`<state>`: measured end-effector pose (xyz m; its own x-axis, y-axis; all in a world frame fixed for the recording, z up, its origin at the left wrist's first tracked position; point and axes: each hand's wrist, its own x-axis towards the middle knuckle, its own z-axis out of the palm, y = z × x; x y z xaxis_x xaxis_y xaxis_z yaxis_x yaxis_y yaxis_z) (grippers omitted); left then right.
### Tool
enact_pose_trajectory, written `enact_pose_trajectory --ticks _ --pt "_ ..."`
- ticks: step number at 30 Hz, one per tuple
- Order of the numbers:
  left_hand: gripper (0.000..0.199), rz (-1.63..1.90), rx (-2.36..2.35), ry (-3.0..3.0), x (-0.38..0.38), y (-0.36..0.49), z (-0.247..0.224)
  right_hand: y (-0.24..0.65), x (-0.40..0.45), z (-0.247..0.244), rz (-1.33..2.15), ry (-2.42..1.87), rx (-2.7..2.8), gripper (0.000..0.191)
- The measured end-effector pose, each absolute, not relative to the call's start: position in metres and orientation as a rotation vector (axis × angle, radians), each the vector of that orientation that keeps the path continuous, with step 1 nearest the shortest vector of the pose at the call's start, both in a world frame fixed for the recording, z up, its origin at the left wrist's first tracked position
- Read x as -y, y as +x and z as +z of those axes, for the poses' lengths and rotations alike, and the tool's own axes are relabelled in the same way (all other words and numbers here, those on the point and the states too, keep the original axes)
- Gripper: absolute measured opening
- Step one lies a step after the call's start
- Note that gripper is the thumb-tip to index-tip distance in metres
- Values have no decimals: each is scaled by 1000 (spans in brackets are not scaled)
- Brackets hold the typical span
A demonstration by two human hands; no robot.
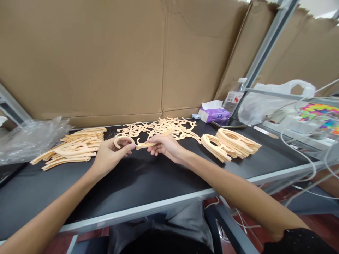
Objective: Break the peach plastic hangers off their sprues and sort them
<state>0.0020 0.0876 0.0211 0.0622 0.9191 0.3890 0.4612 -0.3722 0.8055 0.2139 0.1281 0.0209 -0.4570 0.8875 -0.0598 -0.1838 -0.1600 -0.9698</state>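
Over the black table, my left hand (111,153) pinches a cream curved hook (118,140). Its end meets a long cream plastic piece (145,144), which my right hand (168,146) grips between thumb and fingers. Behind the hands lies a loose heap of cream hooks (169,125). To the left is a pile of long cream pieces (76,146). On the right, cream pieces with round openings stand stacked in two groups, a smaller stack (215,150) and a larger stack (238,143).
A clear plastic bag (34,137) lies at the left. A purple tissue pack (214,114), a phone (229,123) and a bottle (234,97) are at the back right. White cables (299,155) hang at the right. Cardboard (106,63) walls the back; the metal table edge (143,211) runs in front.
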Motion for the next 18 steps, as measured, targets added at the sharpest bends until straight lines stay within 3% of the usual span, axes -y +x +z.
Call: enact_pose_trajectory --ticks 9,13,18 --pt "34 1334 -1290 1685 -96 -5 18 217 -135 18 1825 -810 1136 11" --pt "39 1237 -1254 1734 -93 -1 18 217 -133 20 1870 -759 1151 12" --pt "28 963 -1184 1863 -85 7 20 216 -128 21 1948 -744 1269 12"
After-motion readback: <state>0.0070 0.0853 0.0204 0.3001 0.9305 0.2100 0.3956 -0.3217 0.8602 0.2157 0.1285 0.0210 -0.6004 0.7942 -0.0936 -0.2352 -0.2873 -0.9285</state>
